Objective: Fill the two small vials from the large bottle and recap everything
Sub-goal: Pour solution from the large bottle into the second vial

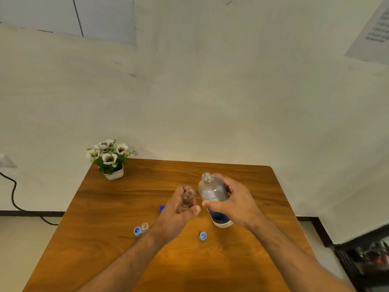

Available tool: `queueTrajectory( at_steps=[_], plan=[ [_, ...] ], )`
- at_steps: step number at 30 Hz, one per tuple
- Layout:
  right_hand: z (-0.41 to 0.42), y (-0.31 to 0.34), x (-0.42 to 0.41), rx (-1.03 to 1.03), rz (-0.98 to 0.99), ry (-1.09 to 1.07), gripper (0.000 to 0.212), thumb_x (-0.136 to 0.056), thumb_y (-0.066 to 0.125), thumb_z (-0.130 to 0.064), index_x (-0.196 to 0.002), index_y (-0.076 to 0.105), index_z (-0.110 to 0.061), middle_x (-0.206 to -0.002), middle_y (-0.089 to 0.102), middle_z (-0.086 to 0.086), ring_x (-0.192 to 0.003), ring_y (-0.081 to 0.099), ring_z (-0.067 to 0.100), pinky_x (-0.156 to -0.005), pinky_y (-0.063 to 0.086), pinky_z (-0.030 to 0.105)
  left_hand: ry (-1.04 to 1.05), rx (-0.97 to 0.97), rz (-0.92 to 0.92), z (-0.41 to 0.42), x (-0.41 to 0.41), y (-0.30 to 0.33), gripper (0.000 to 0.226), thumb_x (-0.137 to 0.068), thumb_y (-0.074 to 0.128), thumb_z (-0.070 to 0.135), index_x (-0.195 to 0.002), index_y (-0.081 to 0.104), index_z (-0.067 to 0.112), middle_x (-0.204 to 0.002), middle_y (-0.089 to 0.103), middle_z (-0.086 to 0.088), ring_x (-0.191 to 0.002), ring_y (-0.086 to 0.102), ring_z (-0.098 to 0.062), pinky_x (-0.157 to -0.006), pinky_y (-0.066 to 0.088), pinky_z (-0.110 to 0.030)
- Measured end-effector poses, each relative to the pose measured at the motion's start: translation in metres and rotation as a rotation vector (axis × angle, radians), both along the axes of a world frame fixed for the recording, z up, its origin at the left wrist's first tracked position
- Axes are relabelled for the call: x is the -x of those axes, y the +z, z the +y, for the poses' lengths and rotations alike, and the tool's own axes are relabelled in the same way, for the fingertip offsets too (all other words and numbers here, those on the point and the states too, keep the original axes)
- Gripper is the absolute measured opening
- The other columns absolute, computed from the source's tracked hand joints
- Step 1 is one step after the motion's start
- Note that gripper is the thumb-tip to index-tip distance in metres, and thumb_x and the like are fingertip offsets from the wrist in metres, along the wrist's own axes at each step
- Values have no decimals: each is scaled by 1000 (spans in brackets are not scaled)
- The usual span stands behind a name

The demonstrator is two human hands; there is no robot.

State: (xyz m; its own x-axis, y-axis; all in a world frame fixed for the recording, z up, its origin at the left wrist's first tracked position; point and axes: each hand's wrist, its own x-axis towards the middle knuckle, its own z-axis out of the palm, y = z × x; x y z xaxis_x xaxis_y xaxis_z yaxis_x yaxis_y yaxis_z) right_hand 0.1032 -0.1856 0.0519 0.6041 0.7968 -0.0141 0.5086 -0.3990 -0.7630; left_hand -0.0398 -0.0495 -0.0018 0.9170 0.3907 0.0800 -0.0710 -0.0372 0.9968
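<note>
Head view looks down on a brown wooden table (pixel 117 207) where all three containers stand uncapped, so the opening step looks finished. The left hand (pixel 179 209) is wrapped around a small clear plastic vial (pixel 188 199), held above the table with its mouth up. Just beside it, the right hand (pixel 235 204) grips the large clear plastic bottle with a blue label (pixel 213 196), lifted and tilted so its open neck leans toward the vial, though not yet over it. No liquid is seen pouring, and I cannot tell whether this vial holds any.

A second small clear vial (pixel 144 227) stands open on the table near the left forearm, touching or just beside a blue cap (pixel 137 231). Another blue cap (pixel 203 236) lies between the forearms, and a third darker blue cap (pixel 161 208) peeks out behind the left hand.

Judging from this, both fills and all three recappings remain.
</note>
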Motion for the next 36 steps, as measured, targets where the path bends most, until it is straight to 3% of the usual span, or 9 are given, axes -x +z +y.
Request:
queueTrajectory(
  at_steps=[3,6,9,15,19,23,29,32,36],
  plan=[
    [3,-5,-2,-54,35,-64,67,-68,89,-37,-119,47,-49,-113,51,-24,-100,54,-1,-79,44,13,-6,-10,7,-1,-2,-1,27,-82,63,35,-101,50,20,-81,50,9,-75,46,-7,-67,43,-20],
    [7,-18,-6,-83,52,-133,77,-67,89,-40,-134,50,-36,-119,53,-18,-106,53,4,-82,42,15,7,-24,3,-3,-3,-2,30,-85,60,42,-104,50,21,-83,50,8,-76,46,-6,-69,44,-20],
    [11,-30,-7,-122,98,-168,74,-66,90,-37,-131,53,-35,-123,59,-14,-110,56,8,-87,48,20,2,-13,-7,-6,-5,-2,30,-88,58,42,-106,49,21,-84,52,5,-79,48,-11,-71,46,-24],
    [24,-42,-7,-160,131,-222,65,-68,89,-34,-123,53,-37,-109,57,-24,-98,57,-4,-73,47,9,17,-1,3,-9,-14,-10,15,-96,51,27,-105,47,15,-83,48,0,-78,44,-14,-72,45,-28],
    [33,-54,-11,-149,129,-251,63,-69,89,-33,-121,55,-35,-103,54,-26,-95,55,2,-79,49,16,64,-55,76,-9,-17,-23,24,-92,49,47,-105,50,26,-97,52,2,-93,48,-19,-81,48,-32],
    [42,-74,-18,-98,148,-287,74,-68,89,-35,-133,54,-27,-117,57,-15,-109,53,7,-90,52,26,153,-326,198,-7,-22,-41,34,-88,36,63,-106,48,37,-112,44,17,-114,35,-4,-89,36,-19],
    [41,-105,-24,-35,202,-300,73,-67,91,-30,-130,54,-30,-110,58,-18,-104,57,4,-85,50,18,188,-383,279,-9,-22,-70,65,-78,25,86,-115,46,38,-119,35,12,-116,25,7,-97,31,-20],
    [40,-120,-25,16,212,-310,79,-65,92,-32,-134,52,-30,-111,59,-18,-104,57,3,-89,51,21,171,-370,292,-11,-20,-81,68,-79,29,84,-119,48,31,-120,35,9,-117,27,6,-93,32,-14],
    [40,-138,-26,40,219,-325,77,-63,93,-31,-130,54,-32,-109,63,-19,-101,61,2,-94,54,26,152,-308,337,-15,-19,-102,50,-82,43,67,-117,49,31,-121,38,5,-119,30,2,-92,33,-12]
  ],
)
